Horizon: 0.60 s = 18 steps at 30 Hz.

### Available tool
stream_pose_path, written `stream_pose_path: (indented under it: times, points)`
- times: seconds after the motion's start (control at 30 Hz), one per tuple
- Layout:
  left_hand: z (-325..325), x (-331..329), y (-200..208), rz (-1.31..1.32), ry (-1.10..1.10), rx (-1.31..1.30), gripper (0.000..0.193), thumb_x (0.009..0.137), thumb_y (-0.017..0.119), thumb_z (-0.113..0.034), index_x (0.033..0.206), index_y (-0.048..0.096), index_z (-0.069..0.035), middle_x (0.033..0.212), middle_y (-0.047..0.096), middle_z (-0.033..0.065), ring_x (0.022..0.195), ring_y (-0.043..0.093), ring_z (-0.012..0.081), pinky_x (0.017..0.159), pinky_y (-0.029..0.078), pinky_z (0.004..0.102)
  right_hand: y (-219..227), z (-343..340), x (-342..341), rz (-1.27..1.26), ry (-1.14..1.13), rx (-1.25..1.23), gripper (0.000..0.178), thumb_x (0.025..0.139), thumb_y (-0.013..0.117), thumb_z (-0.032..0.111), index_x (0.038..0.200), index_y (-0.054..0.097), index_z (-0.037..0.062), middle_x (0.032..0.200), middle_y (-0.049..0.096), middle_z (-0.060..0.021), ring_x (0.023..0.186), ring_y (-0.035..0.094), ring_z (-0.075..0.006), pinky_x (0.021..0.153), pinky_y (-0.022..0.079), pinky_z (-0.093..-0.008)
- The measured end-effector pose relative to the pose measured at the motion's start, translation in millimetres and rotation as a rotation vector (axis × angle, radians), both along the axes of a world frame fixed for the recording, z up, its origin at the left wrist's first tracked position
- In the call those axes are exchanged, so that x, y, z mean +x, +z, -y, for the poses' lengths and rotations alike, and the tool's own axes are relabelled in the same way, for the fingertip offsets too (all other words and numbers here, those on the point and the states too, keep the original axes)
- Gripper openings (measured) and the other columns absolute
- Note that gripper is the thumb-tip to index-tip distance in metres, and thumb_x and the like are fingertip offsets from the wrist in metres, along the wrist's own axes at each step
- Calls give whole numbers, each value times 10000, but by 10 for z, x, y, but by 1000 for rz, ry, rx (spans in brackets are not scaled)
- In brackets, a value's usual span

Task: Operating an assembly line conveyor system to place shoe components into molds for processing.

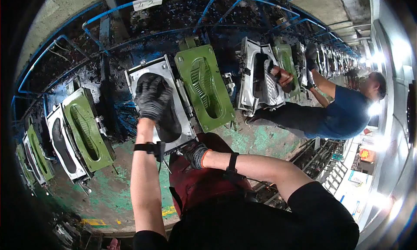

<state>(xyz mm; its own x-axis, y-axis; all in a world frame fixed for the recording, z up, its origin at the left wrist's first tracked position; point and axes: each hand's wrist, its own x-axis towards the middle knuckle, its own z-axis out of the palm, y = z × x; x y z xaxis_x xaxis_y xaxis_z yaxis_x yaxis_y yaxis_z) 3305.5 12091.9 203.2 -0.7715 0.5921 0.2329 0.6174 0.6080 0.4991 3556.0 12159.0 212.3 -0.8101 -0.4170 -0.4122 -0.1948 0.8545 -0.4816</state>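
Observation:
In front of me a shoe-sole mould lies open, its silver half (150, 66) hinged to a green half (206, 82) with a ribbed sole-shaped hollow. A black shoe sole (168, 127) fills the silver half. My left hand (154, 97), in a dark grey striped glove, lies over the sole's far part with its fingers laid along it. At the near edge of the silver half is my right hand (195, 155), also gloved. Its fingers curl in by the mould's corner; what they grip, if anything, is hidden.
More moulds stand in the row, such as a green one (84, 130) to the left and a silver one (260, 76) to the right. Blue rails (152, 4) run behind. A co-worker in a blue shirt (343, 115) works at the right. Racks (304, 156) stand behind me.

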Motion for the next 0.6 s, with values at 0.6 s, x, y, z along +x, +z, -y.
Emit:
stream_pose_path:
  times: [0.6]
  points:
    - [964,1233,-301,511,235,129,114,880,682,-116,955,670,-32,800,665,96,758,620,221,769,508,352,-260,-629,406,139,-129,-289,440,771,651,342,1117,650,69,956,682,-181,849,651,-377,753,513,-474]
